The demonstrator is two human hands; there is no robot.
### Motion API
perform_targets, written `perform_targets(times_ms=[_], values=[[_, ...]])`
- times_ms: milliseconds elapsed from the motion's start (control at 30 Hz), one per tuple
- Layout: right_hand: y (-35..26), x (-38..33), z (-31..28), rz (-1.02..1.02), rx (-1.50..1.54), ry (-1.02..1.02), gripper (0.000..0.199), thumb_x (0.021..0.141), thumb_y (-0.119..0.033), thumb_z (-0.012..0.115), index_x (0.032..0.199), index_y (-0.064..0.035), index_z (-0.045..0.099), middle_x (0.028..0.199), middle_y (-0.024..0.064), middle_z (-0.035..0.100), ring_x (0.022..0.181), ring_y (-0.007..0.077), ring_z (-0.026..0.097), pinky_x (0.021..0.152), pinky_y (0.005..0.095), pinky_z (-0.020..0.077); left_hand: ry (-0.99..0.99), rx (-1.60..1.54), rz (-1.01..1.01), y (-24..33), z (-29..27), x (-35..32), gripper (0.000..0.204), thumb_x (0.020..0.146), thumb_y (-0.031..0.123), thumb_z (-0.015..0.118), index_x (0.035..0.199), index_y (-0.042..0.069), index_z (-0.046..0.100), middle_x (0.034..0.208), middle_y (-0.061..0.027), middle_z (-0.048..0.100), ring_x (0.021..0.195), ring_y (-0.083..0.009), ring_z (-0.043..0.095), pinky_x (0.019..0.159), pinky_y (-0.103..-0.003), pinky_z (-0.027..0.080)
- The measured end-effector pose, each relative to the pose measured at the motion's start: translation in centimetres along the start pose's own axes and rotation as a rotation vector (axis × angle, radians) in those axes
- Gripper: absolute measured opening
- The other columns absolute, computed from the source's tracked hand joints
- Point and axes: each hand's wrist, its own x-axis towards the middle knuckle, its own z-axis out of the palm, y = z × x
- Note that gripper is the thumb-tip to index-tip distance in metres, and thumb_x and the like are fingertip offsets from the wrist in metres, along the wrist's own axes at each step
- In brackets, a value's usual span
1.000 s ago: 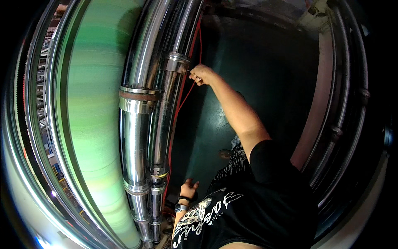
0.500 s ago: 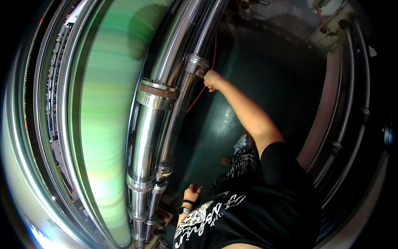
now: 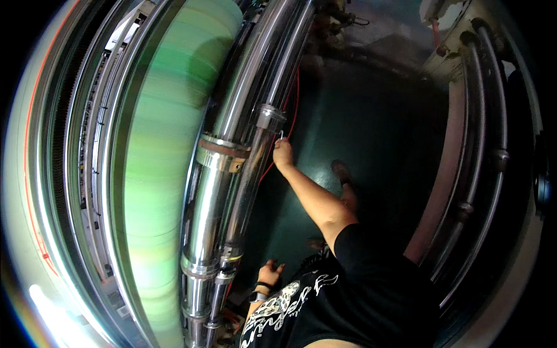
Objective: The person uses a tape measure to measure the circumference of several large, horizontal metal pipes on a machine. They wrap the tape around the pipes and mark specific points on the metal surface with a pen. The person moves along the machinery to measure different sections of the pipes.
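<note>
My right hand (image 3: pixel 282 152) is closed, with a small thin metal tool (image 3: pixel 282 134) sticking up out of the fingers; its exact kind is too small to tell. It is just below a metal collar (image 3: pixel 270 118) on the thinner shiny shaft (image 3: pixel 254 159). Whether the tool touches the collar, I cannot tell. My left hand (image 3: pixel 270 274), with a watch and a dark band at the wrist, hangs low near the shafts. Its fingers are loosely curled, thumb apart, and nothing shows in it.
Left of the shafts stands a large green roller (image 3: pixel 159 156), streaked lengthwise, beside a thicker metal shaft (image 3: pixel 210 194) with a ring collar (image 3: pixel 223 152). A red cord (image 3: pixel 297 95) runs down behind them. Dark pipes (image 3: pixel 478 116) line the right side. My feet are on a dark green floor (image 3: pixel 371 133).
My right hand has moved down and left along the thin shaft, and the metal tool now shows in it. The view has shifted, and one foot has come into sight. My left hand stays low.
</note>
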Motion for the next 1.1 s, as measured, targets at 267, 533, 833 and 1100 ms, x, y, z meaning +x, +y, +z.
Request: perform_targets(times_ms=[267,533,833,1100], values=[[-2.4,-6.5,-2.0,0.170,0.493,-0.182,0.018,0.093,-0.020,0.037,0.080,-0.0084,0.037,0.052,0.0020,0.043,0.041,0.0126,0.044,0.036,0.0290,0.0367,-0.048,-0.006,-0.045,-1.1,1.4,-1.6,0.050,0.075,0.042,0.062,0.106,0.003,0.056,0.078,-0.0186,0.063,0.076,-0.0315,0.062,0.068,-0.038,0.049],[-2.3,-14.5,-2.7,0.233,0.568,-0.454,0.017,0.093,-0.018,0.040,0.080,-0.0063,0.042,0.059,0.0040,0.050,0.050,0.0125,0.050,0.049,0.0271,0.0444,0.040,-0.022,0.007,-1.6,1.6,-1.7,0.045,0.074,0.038,0.064,0.101,0.002,0.057,0.073,-0.0174,0.062,0.071,-0.0318,0.062,0.064,-0.038,0.048],[1.5,-14.7,-3.1,-0.154,0.156,-0.414,0.016,0.089,-0.020,0.047,0.079,-0.0069,0.046,0.070,0.0006,0.048,0.065,0.0103,0.042,0.060,0.0261,0.0383,0.289,-0.276,-0.026,-2.3,0.2,-4.0,0.046,0.073,0.036,0.067,0.101,0.000,0.057,0.067,-0.0151,0.061,0.064,-0.0248,0.062,0.060,-0.033,0.048],[-1.8,-21.6,-9.0,0.323,0.164,-1.374,0.037,0.090,-0.038,0.045,0.067,-0.0088,0.049,0.055,0.0014,0.048,0.047,0.0106,0.044,0.047,0.0247,0.0363,0.316,-0.772,0.062,0.5,-1.4,-4.5,0.080,0.074,0.040,0.067,0.130,-0.001,0.028,0.082,-0.0106,0.062,0.066,-0.0184,0.059,0.062,-0.029,0.048]])
